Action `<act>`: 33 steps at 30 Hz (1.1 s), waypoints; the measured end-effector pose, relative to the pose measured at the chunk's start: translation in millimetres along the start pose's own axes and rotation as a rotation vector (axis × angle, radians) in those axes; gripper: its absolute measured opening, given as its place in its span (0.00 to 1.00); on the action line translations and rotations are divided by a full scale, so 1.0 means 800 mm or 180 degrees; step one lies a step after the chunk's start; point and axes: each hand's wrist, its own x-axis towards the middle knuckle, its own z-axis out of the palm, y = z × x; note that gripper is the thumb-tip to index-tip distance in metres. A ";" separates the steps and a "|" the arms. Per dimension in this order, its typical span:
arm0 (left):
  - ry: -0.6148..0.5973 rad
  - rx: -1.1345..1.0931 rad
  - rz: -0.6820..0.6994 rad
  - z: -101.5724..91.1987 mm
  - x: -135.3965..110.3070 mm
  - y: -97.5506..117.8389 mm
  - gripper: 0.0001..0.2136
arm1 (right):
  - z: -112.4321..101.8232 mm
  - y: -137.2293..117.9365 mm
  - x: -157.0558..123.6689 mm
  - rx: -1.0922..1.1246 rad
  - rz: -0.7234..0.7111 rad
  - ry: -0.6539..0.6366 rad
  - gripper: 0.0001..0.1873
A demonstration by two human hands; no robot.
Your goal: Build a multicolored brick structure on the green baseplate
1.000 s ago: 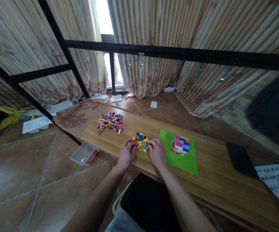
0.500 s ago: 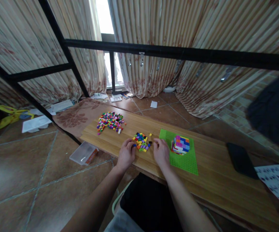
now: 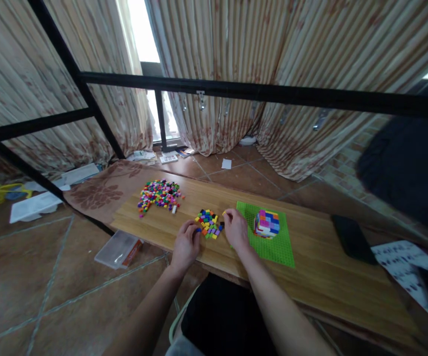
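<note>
A small cluster of coloured bricks (image 3: 208, 223) lies on the wooden board (image 3: 321, 277). My left hand (image 3: 186, 244) rests curled at the cluster's left edge, fingertips touching the bricks. My right hand (image 3: 235, 229) is at the cluster's right side, fingers pinched on a small yellow brick (image 3: 224, 213). Just right of that hand lies a green baseplate (image 3: 278, 247) bearing a multicoloured brick cube (image 3: 266, 223). A larger pile of loose bricks (image 3: 158, 193) sits further left on the board.
A black phone (image 3: 353, 239) and a printed sheet (image 3: 403, 269) lie at the board's right. A clear plastic box (image 3: 118, 248) sits on the tiled floor. A black metal frame (image 3: 236, 90) crosses in front of striped curtains. A patterned mat (image 3: 99, 185) lies left.
My right hand lifted off the cluster's right edge and now pinches a yellow brick at its upper right. The camera shifted, so everything sits slightly left. My left hand stayed.
</note>
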 end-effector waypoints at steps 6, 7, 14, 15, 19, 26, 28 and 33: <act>-0.0055 0.0064 -0.0012 -0.001 0.002 -0.003 0.08 | -0.048 0.017 -0.079 0.1504 0.0570 0.0345 0.14; -0.0055 0.0083 -0.0016 0.000 0.002 -0.003 0.09 | -0.059 0.025 -0.090 0.1587 0.0694 0.0452 0.15; -0.0008 0.0147 -0.0022 0.004 0.002 -0.008 0.10 | -0.134 0.095 -0.106 0.1194 0.0852 0.1052 0.19; -0.0005 0.0145 -0.0008 0.004 0.002 -0.009 0.10 | -0.140 0.100 -0.101 0.0984 0.0763 0.1067 0.19; 0.0004 0.0140 0.0030 0.003 0.004 -0.008 0.11 | -0.154 0.101 -0.079 0.0376 0.0292 0.1076 0.16; 0.0027 0.0205 0.0034 0.003 0.004 -0.006 0.11 | -0.159 0.094 -0.059 0.0049 -0.0077 0.0890 0.16; 0.0015 0.0204 0.0033 0.003 0.004 -0.006 0.11 | -0.162 0.096 -0.058 -0.0039 -0.0125 0.0868 0.16; -0.0010 0.0191 0.0016 0.003 0.003 -0.006 0.11 | -0.166 0.095 -0.054 -0.0134 -0.0328 0.0752 0.14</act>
